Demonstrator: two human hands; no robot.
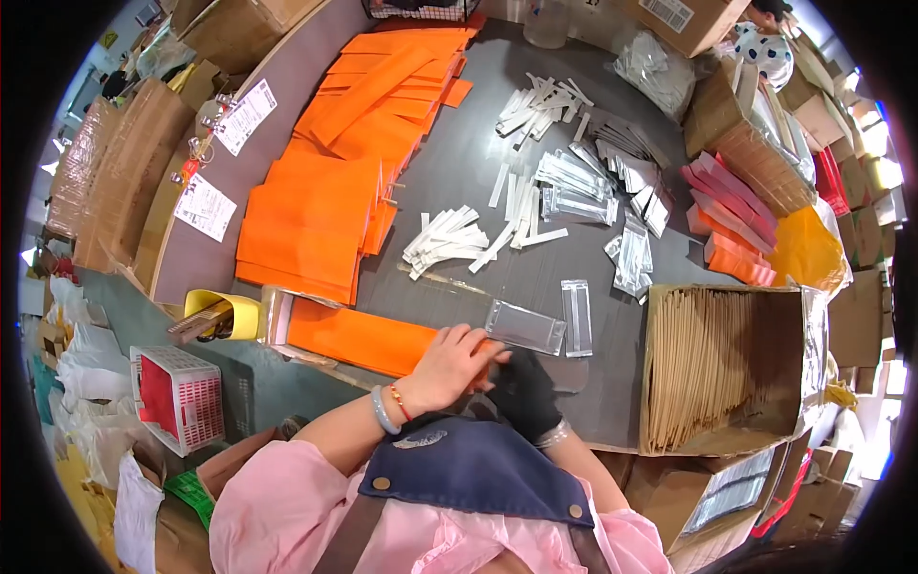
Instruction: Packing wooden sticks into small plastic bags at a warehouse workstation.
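Observation:
A long orange strip (359, 337) of flat sheet material lies along the table's near edge. My left hand (449, 365), bare with two bracelets at the wrist, is closed over its right end. Touching it, my right hand (524, 394) in a black glove has its fingers curled in beside the left fingertips. What the right fingers hold, if anything, is hidden. Just beyond them lies a clear flat plastic sleeve (526, 327), with another clear sleeve (577, 319) standing lengthwise to its right.
Stacked orange sheets (306, 225) cover the table's left. White strips (445, 239) and more clear sleeves (577, 187) lie in piles mid-table. At right stands a cardboard box (813, 364) of upright brown pieces. A yellow cup (244, 318) sits at the left edge.

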